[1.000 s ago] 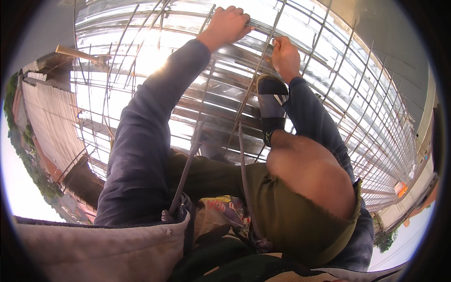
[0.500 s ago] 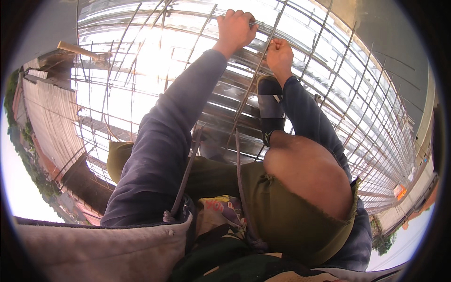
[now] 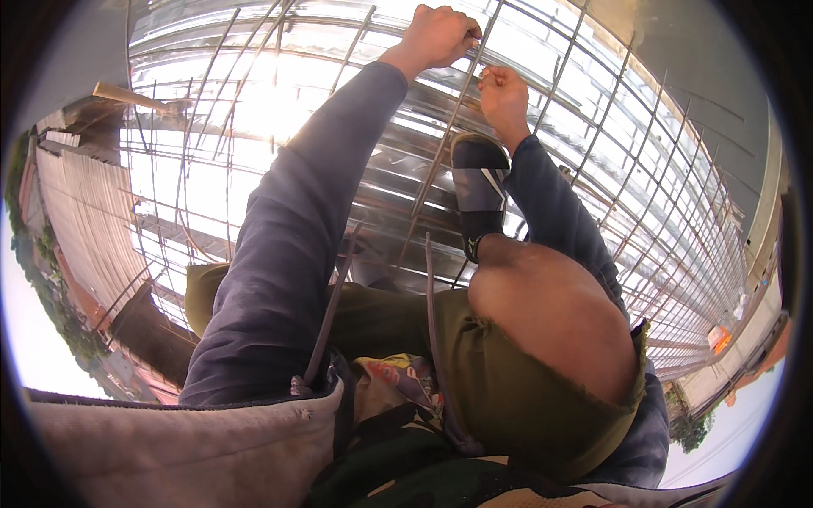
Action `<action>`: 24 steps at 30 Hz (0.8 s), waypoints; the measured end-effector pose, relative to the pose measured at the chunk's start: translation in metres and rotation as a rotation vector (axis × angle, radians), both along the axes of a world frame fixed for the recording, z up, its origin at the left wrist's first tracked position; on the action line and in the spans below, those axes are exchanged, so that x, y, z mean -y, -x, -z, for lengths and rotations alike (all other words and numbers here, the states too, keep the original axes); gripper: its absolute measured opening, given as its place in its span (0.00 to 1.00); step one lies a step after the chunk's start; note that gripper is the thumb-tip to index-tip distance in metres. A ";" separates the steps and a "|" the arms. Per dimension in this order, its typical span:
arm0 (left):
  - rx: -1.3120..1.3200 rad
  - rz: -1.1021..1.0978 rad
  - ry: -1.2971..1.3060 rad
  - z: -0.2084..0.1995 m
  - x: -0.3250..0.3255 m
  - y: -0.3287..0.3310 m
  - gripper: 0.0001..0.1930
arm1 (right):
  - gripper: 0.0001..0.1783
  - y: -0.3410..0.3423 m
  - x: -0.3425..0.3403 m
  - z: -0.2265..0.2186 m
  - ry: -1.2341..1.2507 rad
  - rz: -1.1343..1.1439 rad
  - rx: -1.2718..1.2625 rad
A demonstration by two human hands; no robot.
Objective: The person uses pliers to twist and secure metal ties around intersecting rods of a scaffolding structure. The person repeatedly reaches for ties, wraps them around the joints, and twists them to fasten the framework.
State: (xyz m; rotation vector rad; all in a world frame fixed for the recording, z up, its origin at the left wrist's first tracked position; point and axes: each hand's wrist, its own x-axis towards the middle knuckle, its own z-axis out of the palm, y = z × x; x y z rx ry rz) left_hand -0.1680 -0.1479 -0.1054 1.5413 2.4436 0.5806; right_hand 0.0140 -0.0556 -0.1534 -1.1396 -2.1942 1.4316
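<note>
A grid of thin steel rebar (image 3: 555, 80) spreads over shiny metal sheeting (image 3: 398, 165). At the top, my left hand (image 3: 436, 38) is closed, fingers curled beside a crossing of two bars; what they grip is hidden. Just below and to its right, my right hand (image 3: 506, 95) has its thumb and fingertips pinched together close to the same long bar. Anything in that pinch is too small to make out. The two hands are apart, on either side of the bar. My dark shoe (image 3: 479, 161) rests on the grid below my right hand.
A tool with a wooden handle (image 3: 131, 96) lies across the bars at upper left. Grey walls flank the grid. Corrugated sheeting (image 3: 85, 207) and trees stand beyond the left edge. A small orange object (image 3: 719, 339) is at far right. Bar ends stick up at right.
My left hand has shifted right and slightly up, toward the bar crossing. My right hand stays nearly in place, its fingers still pinched. The whole view has shifted slightly.
</note>
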 end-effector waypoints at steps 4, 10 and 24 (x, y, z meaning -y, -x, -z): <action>0.159 0.005 -0.093 0.005 -0.002 -0.014 0.10 | 0.15 -0.001 -0.015 -0.011 -0.132 -0.134 0.121; 0.162 -0.139 -0.288 0.019 0.006 -0.036 0.09 | 0.15 0.008 -0.024 -0.050 -0.040 -0.226 0.228; 0.280 -0.313 -0.457 0.032 0.010 -0.058 0.23 | 0.11 0.105 -0.076 -0.106 -0.523 -0.966 0.601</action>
